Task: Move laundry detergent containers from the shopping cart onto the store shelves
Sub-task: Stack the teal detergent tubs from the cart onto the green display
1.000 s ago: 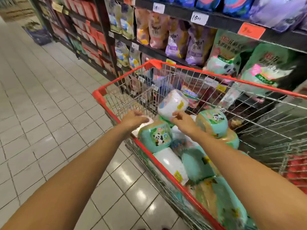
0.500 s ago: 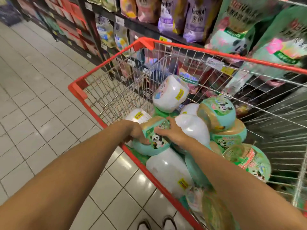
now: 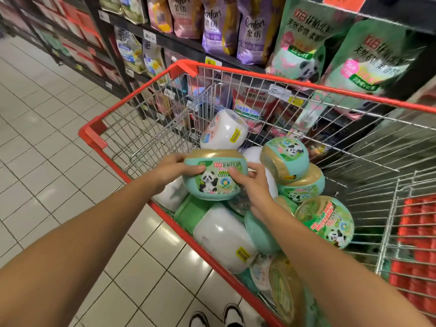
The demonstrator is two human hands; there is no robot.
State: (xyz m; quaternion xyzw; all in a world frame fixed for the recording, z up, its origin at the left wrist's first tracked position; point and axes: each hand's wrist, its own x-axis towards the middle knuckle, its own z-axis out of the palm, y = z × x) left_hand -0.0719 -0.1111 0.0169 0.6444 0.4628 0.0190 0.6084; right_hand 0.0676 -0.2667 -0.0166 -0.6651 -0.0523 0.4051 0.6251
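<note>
Both hands clasp one rounded detergent tub point(image 3: 214, 178) from opposite sides: the left hand point(image 3: 172, 171) curls its fingers over the left edge with the thumb pressed to the front, and the right hand point(image 3: 252, 185) wraps the right side with its thumb laid on the label. This tub is smooth mint-green plastic with a dull gold lid and a glossy label showing a panda; it sits raised above the heap, within the shopping cart point(image 3: 93, 136) near its left wall. Beneath and around it lie more tubs of the same squat, bulging shape: a white one point(image 3: 224, 129) with a yellow sticker tipped on its side behind, another white one point(image 3: 224, 239) below, and panda tubs point(image 3: 285, 159) stacked to the right, one point(image 3: 325, 223) turned with its clear film lid facing up. The cart is shiny wire mesh with a thick red plastic rim. Beyond it stand dark store shelves point(image 3: 179, 44) carrying soft purple pouches point(image 3: 252, 29) and green panda pouches point(image 3: 299, 38). Glossy pale floor tiles point(image 3: 47, 138) spread to the left, and two shoes point(image 3: 217, 316) show at the bottom edge
</note>
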